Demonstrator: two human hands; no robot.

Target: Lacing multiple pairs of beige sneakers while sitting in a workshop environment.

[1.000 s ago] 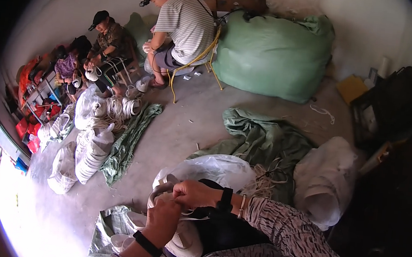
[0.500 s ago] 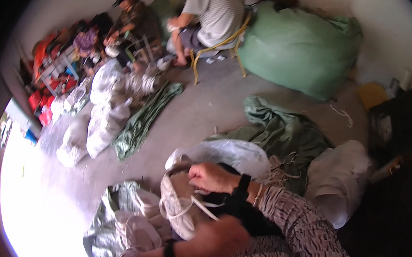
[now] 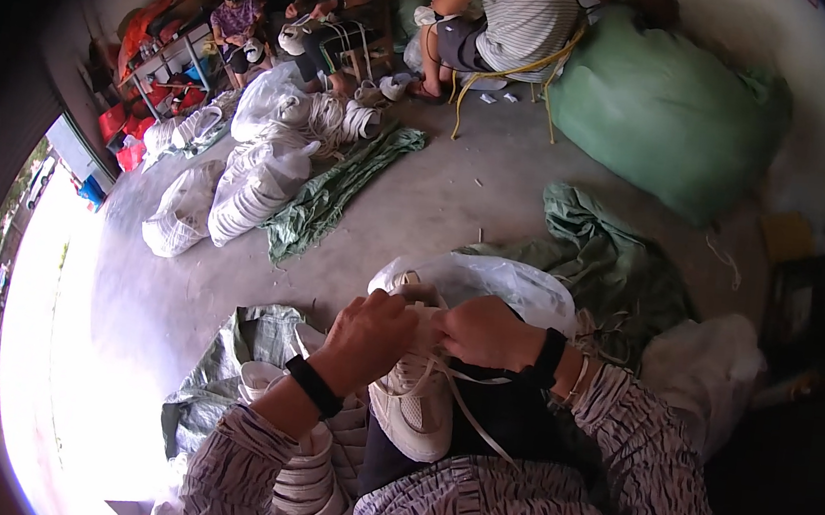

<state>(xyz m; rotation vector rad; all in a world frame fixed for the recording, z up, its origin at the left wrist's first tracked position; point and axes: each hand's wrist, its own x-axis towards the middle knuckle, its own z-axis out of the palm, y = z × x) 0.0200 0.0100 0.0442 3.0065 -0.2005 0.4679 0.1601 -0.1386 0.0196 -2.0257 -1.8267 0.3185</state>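
Note:
A beige sneaker (image 3: pixel 414 414) rests on my lap, its toe toward me. White laces (image 3: pixel 469 414) hang loose from it, one end trailing right over dark cloth. My left hand (image 3: pixel 374 339), with a black wristband, is closed on the upper near the ankle opening. From the other side my right hand (image 3: pixel 493 332) pinches the upper by the tongue and top of the laces. The fingertips of both hands almost meet, and the exact spot they pinch is partly hidden. More pale shoes (image 3: pixel 314 478) are stacked beside my left forearm.
Left of me lies a green woven sheet (image 3: pixel 201 406). Ahead are a clear plastic bag (image 3: pixel 500 282) and a crumpled green sack (image 3: pixel 614 254). Bags of shoe parts (image 3: pixel 259 186) stand farther left. Several people sit at the back beside a large stuffed green sack (image 3: pixel 662 133).
My left hand has moved from low over the lap up to the sneaker's top, opposite my right hand. The sneaker now points more toward me. The view has shifted.

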